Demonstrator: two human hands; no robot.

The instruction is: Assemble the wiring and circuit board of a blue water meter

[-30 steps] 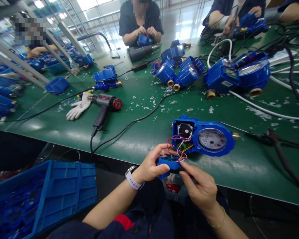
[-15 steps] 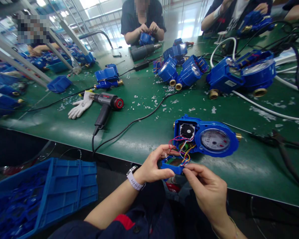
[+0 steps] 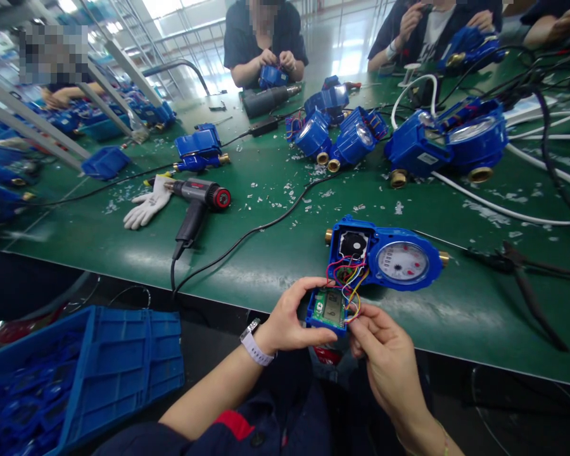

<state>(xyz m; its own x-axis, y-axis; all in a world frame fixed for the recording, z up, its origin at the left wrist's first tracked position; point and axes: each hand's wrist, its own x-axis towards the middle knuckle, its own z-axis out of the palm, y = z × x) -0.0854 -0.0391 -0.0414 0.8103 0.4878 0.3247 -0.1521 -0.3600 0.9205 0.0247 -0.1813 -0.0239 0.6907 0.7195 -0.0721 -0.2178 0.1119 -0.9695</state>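
Beside the meter (image 3: 403, 265), blue-framed display (image 3: 331, 308)

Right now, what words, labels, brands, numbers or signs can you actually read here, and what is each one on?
Nothing is clear enough to quote with certainty.
Small display in the left hand: dark digits, too blurred to be sure of.
Round dial: counter digits and fine print, too small.
Heat gun: markings on its side, unreadable.
White sticker on a blue meter: print too small.
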